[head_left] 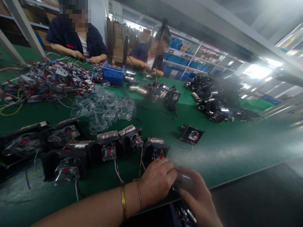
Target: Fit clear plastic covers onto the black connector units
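At the table's front edge my left hand (pixel 159 177), with a ring and bracelets at the wrist, is closed, its fingertips meeting my right hand. What its fingers pinch is hidden. My right hand (pixel 200 190) curls around a shiny, see-through plastic piece (pixel 186 179), blurred, with something dark at its lower end. Just beyond my left hand stands a black housing (pixel 155 151) with a metal threaded fitting on top. More such housings (pixel 107 149) line up to the left, with clear covers and loose wires. Below the edge, partly hidden, are further dark, shiny parts (pixel 186 214).
Clear plastic covers (pixel 104 108) lie heaped mid-table, beside a tangle of wired parts (pixel 54 78) and a blue bin (pixel 113 74). Black assemblies (pixel 213 97) are piled at the back right. One black unit (pixel 192 135) lies alone nearer. Two co-workers sit across the green table (pixel 227 148).
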`<state>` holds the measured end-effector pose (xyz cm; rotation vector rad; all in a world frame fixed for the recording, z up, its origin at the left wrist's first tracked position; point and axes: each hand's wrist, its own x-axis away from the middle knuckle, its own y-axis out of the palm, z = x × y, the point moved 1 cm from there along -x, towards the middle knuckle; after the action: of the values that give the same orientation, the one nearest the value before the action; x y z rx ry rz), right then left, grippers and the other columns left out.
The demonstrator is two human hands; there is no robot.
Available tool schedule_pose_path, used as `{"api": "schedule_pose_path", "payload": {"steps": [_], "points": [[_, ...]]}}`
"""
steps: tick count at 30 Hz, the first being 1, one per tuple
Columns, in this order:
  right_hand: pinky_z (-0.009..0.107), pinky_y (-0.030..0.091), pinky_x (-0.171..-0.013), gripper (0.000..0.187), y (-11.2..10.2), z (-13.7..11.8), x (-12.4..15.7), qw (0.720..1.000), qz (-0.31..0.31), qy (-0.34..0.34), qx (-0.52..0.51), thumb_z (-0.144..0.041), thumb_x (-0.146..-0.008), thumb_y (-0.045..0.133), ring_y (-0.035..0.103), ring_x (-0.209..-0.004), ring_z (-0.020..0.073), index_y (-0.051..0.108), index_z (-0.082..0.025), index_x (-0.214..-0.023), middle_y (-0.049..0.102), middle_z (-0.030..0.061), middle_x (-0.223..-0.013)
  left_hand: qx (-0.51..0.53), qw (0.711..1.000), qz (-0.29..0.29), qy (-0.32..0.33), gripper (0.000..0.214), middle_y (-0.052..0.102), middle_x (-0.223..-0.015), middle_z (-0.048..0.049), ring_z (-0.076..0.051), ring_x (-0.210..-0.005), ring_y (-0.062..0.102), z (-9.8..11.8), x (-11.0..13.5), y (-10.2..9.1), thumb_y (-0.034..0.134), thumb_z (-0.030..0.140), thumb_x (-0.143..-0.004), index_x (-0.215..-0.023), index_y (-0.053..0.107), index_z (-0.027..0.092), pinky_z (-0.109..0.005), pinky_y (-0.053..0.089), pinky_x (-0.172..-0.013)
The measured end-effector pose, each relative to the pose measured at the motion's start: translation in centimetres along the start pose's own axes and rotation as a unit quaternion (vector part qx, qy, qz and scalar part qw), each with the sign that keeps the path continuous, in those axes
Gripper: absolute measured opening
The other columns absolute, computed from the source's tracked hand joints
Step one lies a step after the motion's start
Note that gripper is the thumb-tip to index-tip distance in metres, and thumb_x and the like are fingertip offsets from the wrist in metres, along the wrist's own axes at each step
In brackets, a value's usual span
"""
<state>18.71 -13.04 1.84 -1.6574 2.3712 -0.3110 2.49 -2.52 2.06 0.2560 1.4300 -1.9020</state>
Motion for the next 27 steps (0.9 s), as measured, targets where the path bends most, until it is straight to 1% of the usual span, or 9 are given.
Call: {"api": "schedule_pose_path", "payload": {"steps": [4,8,10,12,14,16,19,22,27], "points": [[0.035,0.061,-0.090,0.048,0.1,-0.2,0.1,1.000,0.004,0.007,-0.001,-0.046,-0.077,0.083,0.073,-0.105,0.0274,0.066,-0.030,-0.120,0.075,0.0066,-0.117,-0.008,1.000,0.015,0.006,0.009,0.058,-0.080,-0.0021,-0.020,-0.075,0.054,0.0,0.0,0.0,0.066,0.016,-0.087,-0.082,0.059,0.017,-0.034,0.047,-0.067],[0.031,0.060,-0.090,0.048,0.2,-0.9,0.0,0.998,0.012,0.050,-0.035,-0.046,-0.076,0.084,0.072,-0.104,0.0244,0.067,-0.033,-0.118,0.075,0.0039,-0.117,-0.019,1.000,0.016,0.017,0.009,0.058,-0.080,-0.0026,-0.021,-0.077,0.054,0.0,0.0,0.1,0.065,0.016,-0.088,-0.081,0.060,0.017,-0.034,0.047,-0.068],[0.031,0.059,-0.090,0.049,0.2,-1.0,0.0,0.996,0.013,0.071,-0.057,-0.045,-0.075,0.085,0.072,-0.104,0.0242,0.066,-0.033,-0.118,0.075,0.0042,-0.117,-0.002,1.000,0.019,0.018,0.011,0.059,-0.080,-0.0027,-0.021,-0.077,0.054,-0.1,0.0,-0.1,0.063,0.019,-0.091,-0.081,0.060,0.017,-0.034,0.047,-0.069],[0.031,0.059,-0.090,0.050,0.3,-1.0,-0.1,0.994,0.009,0.077,-0.077,-0.045,-0.075,0.086,0.072,-0.105,0.0241,0.065,-0.033,-0.119,0.074,0.0043,-0.118,0.030,0.999,0.024,0.020,0.011,0.061,-0.083,-0.0032,-0.020,-0.078,0.054,-0.2,0.0,-0.4,0.058,0.023,-0.095,-0.086,0.061,0.017,-0.034,0.049,-0.073],[0.031,0.059,-0.091,0.051,0.2,-0.9,-0.1,0.993,0.006,0.074,-0.087,-0.047,-0.075,0.085,0.072,-0.106,0.0239,0.065,-0.033,-0.119,0.074,0.0040,-0.119,0.064,0.997,0.023,0.021,0.013,0.062,-0.089,-0.0051,-0.020,-0.082,0.055,-0.2,0.0,-0.9,0.053,0.025,-0.096,-0.095,0.061,0.015,-0.035,0.051,-0.078],[0.032,0.059,-0.091,0.051,0.2,-0.7,-0.1,0.994,0.006,0.067,-0.085,-0.049,-0.075,0.084,0.072,-0.106,0.0247,0.064,-0.033,-0.119,0.074,0.0041,-0.119,0.083,0.996,0.017,0.024,0.014,0.063,-0.094,-0.0072,-0.020,-0.087,0.055,-0.3,0.0,-1.4,0.051,0.022,-0.095,-0.098,0.060,0.013,-0.036,0.051,-0.085],[0.034,0.061,-0.089,0.049,0.0,-0.5,-0.1,0.995,0.006,0.060,-0.080,-0.049,-0.077,0.083,0.073,-0.105,0.0259,0.064,-0.033,-0.119,0.074,0.0047,-0.119,0.068,0.997,0.017,0.034,0.011,0.062,-0.096,-0.0080,-0.021,-0.093,0.056,-0.5,0.1,-1.6,0.050,0.018,-0.094,-0.094,0.060,0.013,-0.036,0.051,-0.092],[0.035,0.061,-0.089,0.048,-0.1,-0.5,-0.1,0.995,0.008,0.056,-0.084,-0.048,-0.077,0.083,0.073,-0.105,0.0268,0.064,-0.033,-0.119,0.075,0.0047,-0.120,0.044,0.998,0.026,0.046,0.012,0.062,-0.098,-0.0080,-0.021,-0.097,0.057,-0.6,0.3,-1.3,0.051,0.018,-0.096,-0.091,0.061,0.013,-0.035,0.051,-0.096],[0.038,0.062,-0.087,0.051,-0.2,-0.1,-0.2,0.996,0.011,0.042,-0.079,-0.049,-0.078,0.082,0.074,-0.103,0.0293,0.064,-0.031,-0.121,0.075,0.0079,-0.120,0.027,0.997,0.016,0.066,0.012,0.062,-0.101,-0.0082,-0.020,-0.098,0.057,-0.6,0.3,-1.3,0.052,0.014,-0.096,-0.088,0.061,0.012,-0.033,0.050,-0.097]]}}
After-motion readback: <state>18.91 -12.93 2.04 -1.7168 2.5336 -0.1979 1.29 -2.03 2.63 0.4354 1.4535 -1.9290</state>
